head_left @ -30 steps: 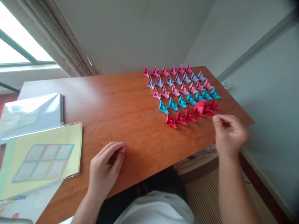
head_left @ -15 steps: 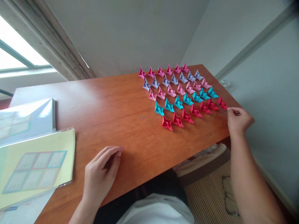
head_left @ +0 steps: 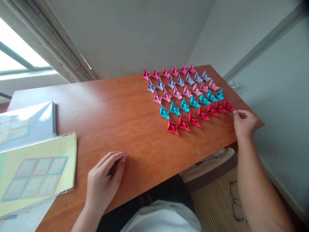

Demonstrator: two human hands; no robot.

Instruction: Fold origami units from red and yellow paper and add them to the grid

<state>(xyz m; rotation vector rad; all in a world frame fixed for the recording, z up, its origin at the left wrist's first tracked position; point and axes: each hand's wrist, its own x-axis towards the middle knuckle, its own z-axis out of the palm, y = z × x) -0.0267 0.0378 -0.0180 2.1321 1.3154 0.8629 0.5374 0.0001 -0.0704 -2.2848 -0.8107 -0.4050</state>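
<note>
Red folded-paper boat (head_left: 228,105), pointed, creased; right hand (head_left: 245,122) pinching.

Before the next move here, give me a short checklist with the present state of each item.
1. Right hand at the end red boat: ok, fingertips at its near tip.
2. Firm pinch on that boat: cannot tell, contact point is too small to read.
3. Red row in line with the teal row: ok, boats evenly spaced, none tipped.
4. Left hand clear of the boats: ok, resting flat on the table, holding nothing.
5. Sheets away from the boats: ok, at the table's left edge.
</note>
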